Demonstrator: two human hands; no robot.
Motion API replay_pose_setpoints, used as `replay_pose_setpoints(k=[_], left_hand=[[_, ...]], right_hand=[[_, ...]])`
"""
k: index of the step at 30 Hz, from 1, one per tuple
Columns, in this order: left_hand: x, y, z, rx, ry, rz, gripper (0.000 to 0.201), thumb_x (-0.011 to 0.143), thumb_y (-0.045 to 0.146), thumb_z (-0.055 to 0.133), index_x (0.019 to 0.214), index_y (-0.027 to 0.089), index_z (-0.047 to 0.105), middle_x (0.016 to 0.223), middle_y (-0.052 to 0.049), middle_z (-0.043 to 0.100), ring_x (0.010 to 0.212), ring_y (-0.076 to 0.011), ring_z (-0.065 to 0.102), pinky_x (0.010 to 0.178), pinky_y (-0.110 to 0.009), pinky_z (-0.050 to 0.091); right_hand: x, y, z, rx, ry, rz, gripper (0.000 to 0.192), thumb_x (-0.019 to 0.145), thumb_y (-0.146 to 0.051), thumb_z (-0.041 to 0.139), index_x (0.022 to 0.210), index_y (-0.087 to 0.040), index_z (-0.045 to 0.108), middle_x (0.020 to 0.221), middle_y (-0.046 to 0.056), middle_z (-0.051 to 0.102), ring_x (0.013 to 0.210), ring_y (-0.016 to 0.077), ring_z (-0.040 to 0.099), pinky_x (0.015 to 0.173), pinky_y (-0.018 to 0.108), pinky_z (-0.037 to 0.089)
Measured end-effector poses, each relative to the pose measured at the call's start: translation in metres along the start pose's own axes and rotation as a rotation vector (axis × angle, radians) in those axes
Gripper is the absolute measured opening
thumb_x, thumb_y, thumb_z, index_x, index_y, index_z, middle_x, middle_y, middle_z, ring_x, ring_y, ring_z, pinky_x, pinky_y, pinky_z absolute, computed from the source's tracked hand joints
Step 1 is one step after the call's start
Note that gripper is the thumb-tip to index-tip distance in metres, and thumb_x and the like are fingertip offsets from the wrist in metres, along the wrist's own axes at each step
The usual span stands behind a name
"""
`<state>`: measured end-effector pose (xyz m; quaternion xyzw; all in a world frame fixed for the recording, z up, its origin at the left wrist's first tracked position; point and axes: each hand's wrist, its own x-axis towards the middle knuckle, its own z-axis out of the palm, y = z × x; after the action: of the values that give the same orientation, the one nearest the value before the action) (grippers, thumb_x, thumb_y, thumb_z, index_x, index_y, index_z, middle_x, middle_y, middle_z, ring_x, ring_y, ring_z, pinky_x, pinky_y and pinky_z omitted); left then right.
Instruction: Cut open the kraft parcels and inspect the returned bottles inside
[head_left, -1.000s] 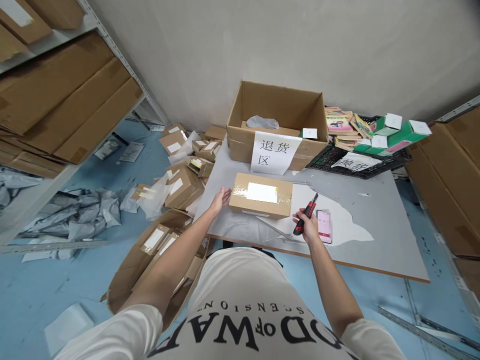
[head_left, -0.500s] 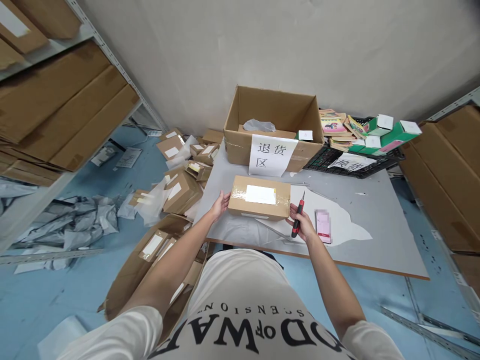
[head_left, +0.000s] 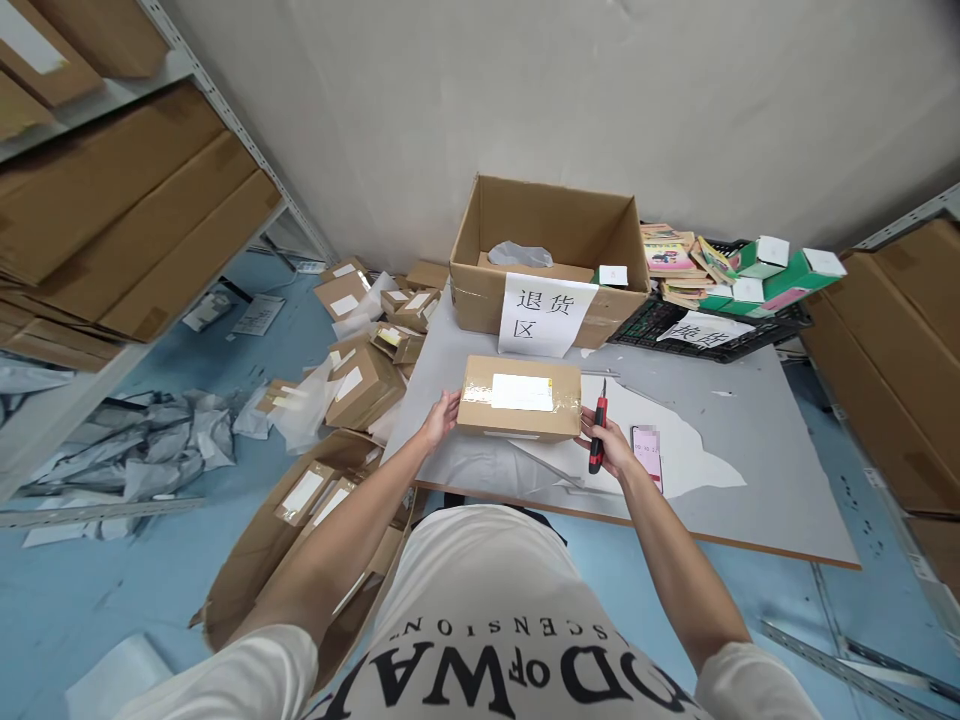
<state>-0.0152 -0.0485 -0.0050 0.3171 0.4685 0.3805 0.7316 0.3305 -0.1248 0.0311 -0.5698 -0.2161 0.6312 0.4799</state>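
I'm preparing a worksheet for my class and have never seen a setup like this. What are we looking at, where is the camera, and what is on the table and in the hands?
No machine here: these are a person's bare hands, filmed by one camera worn on the head, looking forward and down. The right hand holds a red-and-black cutter, with its fingers by one end of a taped cardboard box. The left hand is at the other end. On the grey table are also a phone, white paper, a large open carton and a black crate holding books and green boxes.
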Motion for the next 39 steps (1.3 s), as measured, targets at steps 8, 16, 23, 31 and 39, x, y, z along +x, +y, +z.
replay_pose_setpoints(k=[8,16,23,31,39], left_hand=[[-0.03,-0.029,0.013,-0.16,0.015,0.081,0.065,0.087,0.066,0.035,0.133,0.022,0.05,0.15,-0.01,0.034,0.14,-0.0249,0.028,0.109,-0.042,0.031],[-0.072,-0.064,0.039,-0.294,-0.034,0.003,0.068,0.083,0.07,0.038,0.132,0.025,0.052,0.152,-0.01,0.029,0.143,-0.0249,0.017,0.112,-0.045,0.021],[-0.088,-0.088,0.065,-0.382,-0.237,-0.131,0.074,0.081,0.075,0.032,0.138,0.03,0.044,0.156,-0.003,0.015,0.144,-0.0247,0.0,0.115,-0.049,0.004],[-0.086,-0.091,0.07,-0.405,-0.326,-0.201,0.083,0.08,0.079,0.019,0.14,0.027,0.042,0.155,-0.005,0.015,0.145,-0.0258,0.001,0.114,-0.051,-0.004],[-0.081,-0.076,0.059,-0.322,-0.313,-0.281,0.09,0.076,0.083,0.017,0.135,0.023,0.049,0.151,-0.009,0.031,0.144,-0.0279,0.007,0.114,-0.054,0.0]], right_hand=[[0.051,-0.042,-0.003,-0.175,0.022,-0.006,0.044,0.057,-0.009,0.059,0.097,-0.022,0.068,0.097,0.002,0.071,0.083,0.0157,0.066,0.071,0.029,0.056],[0.106,-0.085,0.011,-0.41,-0.024,0.01,0.037,0.054,-0.007,0.061,0.089,-0.018,0.07,0.072,0.002,0.068,0.063,0.013,0.059,0.056,0.023,0.051],[0.149,-0.114,0.041,-0.536,-0.119,0.004,0.032,0.052,-0.005,0.063,0.082,-0.013,0.069,0.064,0.002,0.064,0.057,0.0129,0.055,0.051,0.023,0.046],[0.173,-0.111,0.054,-0.635,-0.196,0.06,0.03,0.054,-0.01,0.065,0.084,-0.012,0.069,0.062,0.003,0.063,0.055,0.0138,0.054,0.049,0.024,0.043],[0.177,-0.099,0.041,-0.617,-0.17,-0.074,0.034,0.055,-0.007,0.062,0.087,-0.014,0.07,0.076,0.003,0.069,0.071,0.0165,0.061,0.064,0.026,0.049]])
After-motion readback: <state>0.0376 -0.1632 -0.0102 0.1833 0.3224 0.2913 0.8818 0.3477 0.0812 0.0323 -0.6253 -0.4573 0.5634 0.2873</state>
